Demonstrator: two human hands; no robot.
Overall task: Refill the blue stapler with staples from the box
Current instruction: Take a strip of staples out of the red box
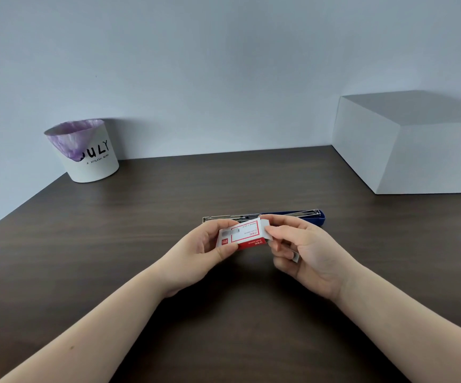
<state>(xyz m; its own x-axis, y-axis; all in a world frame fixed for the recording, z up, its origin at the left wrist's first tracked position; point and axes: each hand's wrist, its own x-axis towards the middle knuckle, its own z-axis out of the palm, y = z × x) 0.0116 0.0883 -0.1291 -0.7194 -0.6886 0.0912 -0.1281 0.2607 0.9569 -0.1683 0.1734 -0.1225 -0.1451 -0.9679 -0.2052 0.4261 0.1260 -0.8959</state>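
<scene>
Both forearms reach in from the near edge of the dark wooden table [113,230], meeting above its middle. The left hand [204,250] has its grip pressed on the left end of the red and white staple box [244,234], thumb on the near side and fingers curled over the far side. The right hand [309,252], palm turned up and inward, pinches the box's right end flap between thumb and forefinger. The blue stapler [292,215] lies opened out flat on the table just behind the box. Far left of the box stands a white bin [91,161] with a purple liner; far right sits a white block [411,150].
</scene>
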